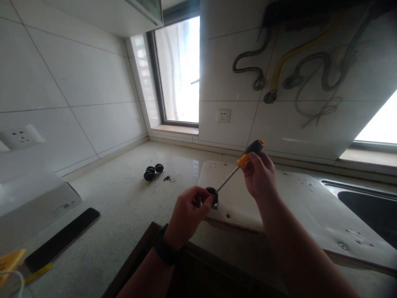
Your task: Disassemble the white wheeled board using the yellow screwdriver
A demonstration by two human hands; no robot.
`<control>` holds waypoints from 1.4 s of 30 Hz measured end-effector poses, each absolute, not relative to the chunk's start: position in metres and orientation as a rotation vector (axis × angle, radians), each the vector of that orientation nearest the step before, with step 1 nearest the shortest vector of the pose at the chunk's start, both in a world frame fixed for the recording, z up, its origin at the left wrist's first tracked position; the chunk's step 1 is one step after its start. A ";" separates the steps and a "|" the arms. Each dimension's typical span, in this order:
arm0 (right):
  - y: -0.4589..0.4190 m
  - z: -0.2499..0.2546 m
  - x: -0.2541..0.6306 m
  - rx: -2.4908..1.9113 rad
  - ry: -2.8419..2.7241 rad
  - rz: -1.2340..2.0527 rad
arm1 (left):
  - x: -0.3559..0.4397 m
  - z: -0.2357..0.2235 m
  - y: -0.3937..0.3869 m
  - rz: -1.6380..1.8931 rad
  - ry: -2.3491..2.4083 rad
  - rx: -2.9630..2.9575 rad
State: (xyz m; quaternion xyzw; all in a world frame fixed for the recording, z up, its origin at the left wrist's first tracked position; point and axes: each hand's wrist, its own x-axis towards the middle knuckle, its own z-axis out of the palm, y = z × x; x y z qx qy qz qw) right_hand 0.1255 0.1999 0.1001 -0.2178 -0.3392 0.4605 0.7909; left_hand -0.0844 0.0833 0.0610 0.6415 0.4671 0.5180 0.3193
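My right hand is closed around the orange and black handle of a screwdriver, whose metal shaft slants down to the left. Its tip meets a small round black foot at the near left corner of a white panel lying on the counter. My left hand, with a dark watch on the wrist, pinches that black foot between thumb and fingers. The tip itself is hidden by the foot and my fingers.
Several more black round feet and small dark screws lie on the stone counter to the left. A black flat bar and a white box sit at the near left. A sink is at the right. Hoses hang on the tiled wall.
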 end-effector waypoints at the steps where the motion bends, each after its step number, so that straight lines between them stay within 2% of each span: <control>1: 0.201 0.100 0.127 -0.469 -0.721 0.984 | -0.092 0.057 0.089 1.357 1.257 1.707; 10: 0.209 0.097 0.131 -0.510 -0.656 0.936 | -0.236 -0.021 0.187 1.133 1.919 1.757; 14: 0.211 0.096 0.130 -0.514 -0.653 0.935 | -0.269 -0.041 0.218 1.051 2.092 1.711; 21: 0.214 0.094 0.133 -0.553 -0.643 0.922 | -0.276 -0.052 0.247 0.928 2.239 1.716; 32: 0.216 0.095 0.132 -0.579 -0.648 0.921 | -0.292 -0.062 0.231 0.971 2.241 1.759; 42: 0.217 0.092 0.132 -0.593 -0.666 0.931 | -0.273 -0.064 0.234 0.755 2.255 1.923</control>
